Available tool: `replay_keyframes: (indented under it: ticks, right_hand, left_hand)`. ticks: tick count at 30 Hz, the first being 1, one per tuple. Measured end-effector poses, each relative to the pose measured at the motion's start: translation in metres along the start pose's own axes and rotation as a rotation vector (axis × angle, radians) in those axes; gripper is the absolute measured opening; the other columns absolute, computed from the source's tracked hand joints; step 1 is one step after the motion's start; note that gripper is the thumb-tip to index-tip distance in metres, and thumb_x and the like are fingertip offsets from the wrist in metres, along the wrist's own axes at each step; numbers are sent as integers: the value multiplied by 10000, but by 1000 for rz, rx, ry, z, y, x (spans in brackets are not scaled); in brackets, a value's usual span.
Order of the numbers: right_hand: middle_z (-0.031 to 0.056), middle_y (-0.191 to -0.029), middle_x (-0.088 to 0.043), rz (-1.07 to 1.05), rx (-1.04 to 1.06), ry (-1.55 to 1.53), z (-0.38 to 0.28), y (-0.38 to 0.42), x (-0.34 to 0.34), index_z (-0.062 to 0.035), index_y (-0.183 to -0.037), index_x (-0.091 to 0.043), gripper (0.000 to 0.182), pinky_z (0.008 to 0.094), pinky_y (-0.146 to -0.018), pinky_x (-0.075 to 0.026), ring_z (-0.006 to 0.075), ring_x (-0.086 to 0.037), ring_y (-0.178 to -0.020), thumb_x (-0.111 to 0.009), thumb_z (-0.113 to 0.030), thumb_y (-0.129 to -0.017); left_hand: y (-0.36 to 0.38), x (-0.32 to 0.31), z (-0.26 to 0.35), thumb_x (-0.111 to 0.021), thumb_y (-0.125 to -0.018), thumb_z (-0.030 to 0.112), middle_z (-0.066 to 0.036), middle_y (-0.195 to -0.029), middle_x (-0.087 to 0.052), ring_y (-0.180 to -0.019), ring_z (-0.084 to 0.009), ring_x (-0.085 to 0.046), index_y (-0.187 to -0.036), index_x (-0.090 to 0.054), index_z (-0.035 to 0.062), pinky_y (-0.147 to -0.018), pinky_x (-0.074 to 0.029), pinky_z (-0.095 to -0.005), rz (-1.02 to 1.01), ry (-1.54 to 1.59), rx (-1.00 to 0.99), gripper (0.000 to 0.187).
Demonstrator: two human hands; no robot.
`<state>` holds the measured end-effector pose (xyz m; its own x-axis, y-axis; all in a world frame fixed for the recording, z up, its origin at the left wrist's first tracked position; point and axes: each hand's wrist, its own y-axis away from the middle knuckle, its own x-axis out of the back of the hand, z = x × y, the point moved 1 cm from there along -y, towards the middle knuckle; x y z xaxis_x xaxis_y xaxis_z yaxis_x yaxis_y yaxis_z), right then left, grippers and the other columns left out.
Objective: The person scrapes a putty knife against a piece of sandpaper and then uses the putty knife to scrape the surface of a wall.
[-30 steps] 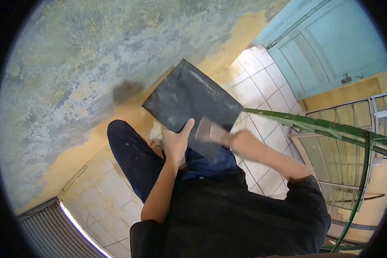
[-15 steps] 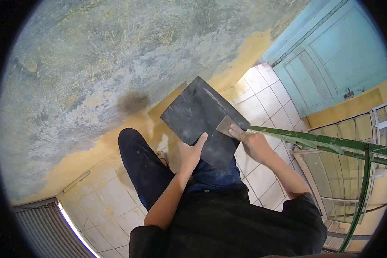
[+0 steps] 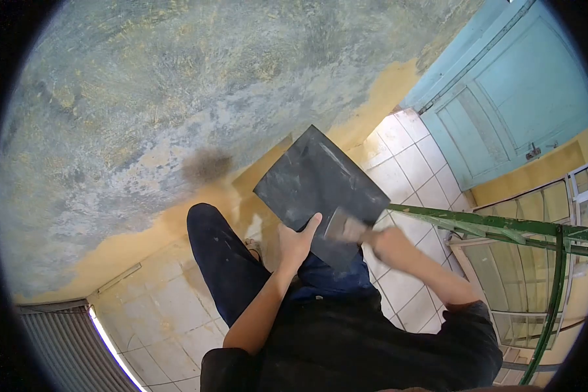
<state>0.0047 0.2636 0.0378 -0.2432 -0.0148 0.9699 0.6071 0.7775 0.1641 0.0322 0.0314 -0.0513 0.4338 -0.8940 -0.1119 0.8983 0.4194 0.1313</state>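
My left hand [image 3: 296,244] grips the near left edge of a flat black sheet [image 3: 320,175], thumb on top and fingers hidden beneath. The sheet's dark face carries pale scuffs and dusty streaks. My right hand [image 3: 393,247], smeared by motion, is closed round the handle of a putty knife [image 3: 341,226]. Its wide blade lies over the sheet's lower part, just right of my left thumb. Below the sheet are my dark trousers, with one knee bent towards the wall.
A patchy grey and yellow wall [image 3: 196,85] rises ahead, with a brown smudge low on it. White floor tiles [image 3: 405,147] run towards a blue door [image 3: 503,98]. To the right are a green metal frame [image 3: 490,222] and framed glass panels [image 3: 522,261]; corrugated metal [image 3: 65,340] is at lower left.
The putty knife has moved down and left across the sheet, towards my left thumb, and its blade has turned. My left hand keeps its hold; the whole view has shifted slightly.
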Motion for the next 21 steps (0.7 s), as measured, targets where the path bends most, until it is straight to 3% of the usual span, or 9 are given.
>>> replay_keyframes:
  ticks: [2,5,8,10,12,13,16,19,21]
  right_hand:
    - [145,-757,-692,127,-84,6,14,-5,4,-95,-1152,-676,398,431,-546,-542,332,-692,-644,-615,-15,-767]
    - [152,-804,-701,-101,-84,43,2,0,-5,-116,-1192,-669,419,431,-589,-551,332,-699,-681,-609,-30,-786]
    - [152,-826,-706,-55,70,2,-19,-1,12,-114,-1184,-671,386,427,-599,-561,335,-700,-685,-599,-53,-810]
    - [156,-853,-712,-66,-34,-30,10,-12,4,-128,-1210,-664,387,414,-596,-571,328,-706,-692,-577,-55,-840]
    - [172,-852,-705,255,-16,-68,19,-17,5,-122,-1222,-654,394,422,-596,-575,329,-707,-685,-564,-31,-850]
    - [176,-871,-721,-57,-75,40,6,-12,5,-189,-1320,-657,555,416,-610,-567,340,-694,-672,-568,1,-807]
    - [177,-799,-695,-39,123,34,-26,-1,4,-187,-1371,-610,589,434,-577,-553,361,-686,-651,-562,6,-817]
    - [163,-900,-718,149,7,-7,14,-19,17,-147,-1388,-571,478,443,-590,-585,353,-704,-670,-529,-74,-918]
    - [155,-940,-722,-42,-39,51,4,-14,12,-171,-1402,-565,501,446,-599,-588,354,-706,-679,-532,-70,-913]
  left_hand:
    - [4,-2,11,-834,-829,273,-194,-1047,-735,-949,-285,-710,-1080,-683,-85,-862,-529,-384,5,-8,8,462]
    - [0,-1,16,-839,-825,283,-199,-1051,-732,-957,-296,-707,-1087,-680,-87,-868,-527,-390,7,-22,24,481]
    - [-1,0,0,-843,-820,289,-204,-1064,-727,-971,-303,-703,-1097,-674,-91,-876,-524,-391,-7,-13,52,499]
    - [-1,-2,-12,-845,-819,289,-204,-1072,-725,-978,-305,-701,-1101,-672,-92,-880,-522,-388,-8,19,53,505]
    - [-3,-2,-19,-846,-815,310,-200,-1089,-720,-1008,-311,-691,-1112,-665,-94,-899,-515,-396,26,-80,80,533]
    - [-6,-1,-19,-846,-815,310,-200,-1089,-720,-1008,-311,-691,-1112,-665,-94,-899,-515,-396,23,-74,64,533]
    - [-5,3,-17,-843,-811,349,-207,-1127,-709,-1050,-324,-679,-1134,-655,-93,-925,-504,-403,-48,2,60,579]
    - [-2,3,-18,-837,-810,371,-210,-1163,-699,-1087,-331,-668,-1170,-643,-83,-947,-492,-403,-13,-20,87,611]
    - [-6,4,-17,-833,-813,364,-207,-1179,-697,-1097,-331,-665,-1193,-640,-71,-957,-486,-396,-51,-81,107,609]
